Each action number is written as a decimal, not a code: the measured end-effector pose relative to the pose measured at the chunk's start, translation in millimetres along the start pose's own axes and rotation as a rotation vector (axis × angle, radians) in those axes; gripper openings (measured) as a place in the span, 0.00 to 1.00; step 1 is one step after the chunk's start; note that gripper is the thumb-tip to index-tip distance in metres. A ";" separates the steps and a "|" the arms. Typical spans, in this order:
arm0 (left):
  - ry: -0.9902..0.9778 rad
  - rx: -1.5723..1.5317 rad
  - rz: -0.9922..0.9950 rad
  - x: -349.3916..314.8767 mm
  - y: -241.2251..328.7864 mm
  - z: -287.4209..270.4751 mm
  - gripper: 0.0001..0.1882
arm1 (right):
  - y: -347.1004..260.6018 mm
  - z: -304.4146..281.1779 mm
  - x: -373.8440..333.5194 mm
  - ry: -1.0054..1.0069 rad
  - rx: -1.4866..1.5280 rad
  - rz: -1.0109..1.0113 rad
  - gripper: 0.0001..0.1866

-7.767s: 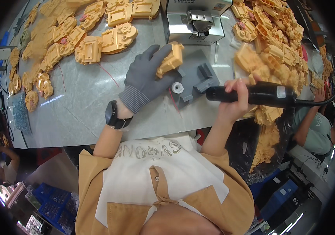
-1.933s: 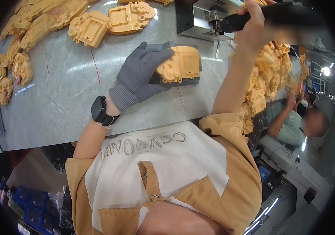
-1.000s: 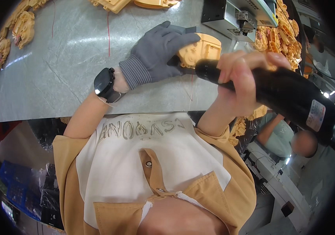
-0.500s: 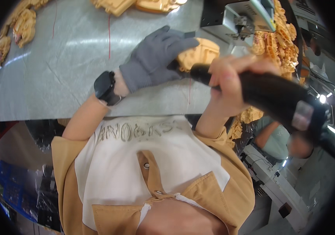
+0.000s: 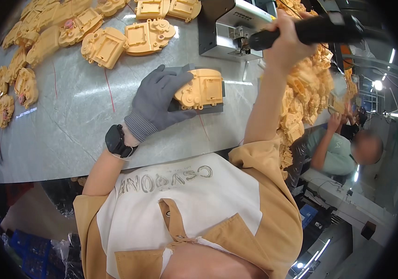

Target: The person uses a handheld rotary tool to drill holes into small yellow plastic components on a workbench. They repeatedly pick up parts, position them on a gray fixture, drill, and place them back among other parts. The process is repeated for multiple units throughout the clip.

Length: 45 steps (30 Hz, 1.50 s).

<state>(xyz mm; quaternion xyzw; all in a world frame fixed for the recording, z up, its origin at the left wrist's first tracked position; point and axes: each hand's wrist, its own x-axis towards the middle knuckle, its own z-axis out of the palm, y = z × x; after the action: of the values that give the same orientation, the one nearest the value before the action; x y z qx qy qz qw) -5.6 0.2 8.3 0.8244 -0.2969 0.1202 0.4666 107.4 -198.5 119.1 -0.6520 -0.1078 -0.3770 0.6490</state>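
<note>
My left hand (image 5: pixel 155 100), in a grey glove, grips the left side of an orange plastic housing (image 5: pixel 207 87). The fingers reach over its far edge and the thumb lies along the near one. Beneath the housing sits a dark grey fixture block (image 5: pixel 216 109) on the table. My bare right hand (image 5: pixel 288 44) is wrapped around a black electric screwdriver (image 5: pixel 322 30), held roughly level. Its tip points left, at the metal front mechanism of a box-shaped screw feeder (image 5: pixel 233 29); whether it touches a screw is too small to tell.
Several orange housings (image 5: pixel 149 37) lie along the table's far and left sides. A large heap of orange parts (image 5: pixel 301 93) stands right of my right forearm. Red lines mark the grey tabletop (image 5: pixel 82 121). At the far right, a co-worker (image 5: pixel 334 151) in a light green shirt is at work.
The screwdriver has moved away from the housing, up to the screw feeder, in my right hand. My left hand still holds the housing, which now shows on the fixture. The view has shifted.
</note>
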 end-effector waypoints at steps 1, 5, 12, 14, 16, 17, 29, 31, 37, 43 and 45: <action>0.002 0.009 -0.003 -0.9 0.7 -0.9 0.36 | 5.7 1.7 -1.8 -0.050 0.037 0.038 0.20; -0.019 0.035 -0.039 -4.4 -2.5 -3.3 0.37 | -16.5 -9.2 -17.8 -0.146 -0.009 0.139 0.21; -0.025 -0.029 -0.032 -7.4 -8.2 1.3 0.40 | -72.8 -0.8 -84.7 -0.197 0.335 0.119 0.25; -0.025 -0.023 -0.037 -9.0 -6.9 1.9 0.40 | -68.3 10.5 -90.1 -0.192 0.266 0.101 0.25; -0.024 -0.012 -0.063 -8.8 -5.2 1.3 0.40 | -63.9 15.6 -86.6 -0.241 0.189 0.164 0.27; -0.004 -0.002 -0.054 -8.5 -4.5 1.2 0.40 | -61.4 18.2 -84.5 -0.266 0.150 0.195 0.27; 0.084 0.018 0.012 -5.9 -9.4 3.3 0.41 | -41.1 39.3 -71.2 -0.300 0.122 0.215 0.23; 0.086 0.027 -0.019 -8.2 -10.0 2.2 0.40 | -44.4 42.0 -76.0 -0.243 0.214 0.226 0.18; -0.035 -0.044 -0.155 -13.1 -8.0 1.8 0.43 | -48.6 32.5 -78.0 -0.281 0.254 0.239 0.19; 0.008 -0.085 -0.116 -7.8 -9.6 3.0 0.43 | -41.5 34.7 -73.1 -0.303 0.188 0.243 0.24; 0.009 -0.071 -0.118 -9.1 -11.3 3.2 0.43 | -39.2 36.8 -73.8 -0.306 0.147 0.238 0.26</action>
<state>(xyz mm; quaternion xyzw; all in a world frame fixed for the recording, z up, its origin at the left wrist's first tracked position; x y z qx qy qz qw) -6.3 5.3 -5.6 0.8229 -0.2496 0.0856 0.5032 44.6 -133.4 107.2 -0.6606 -0.1545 -0.1853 0.7109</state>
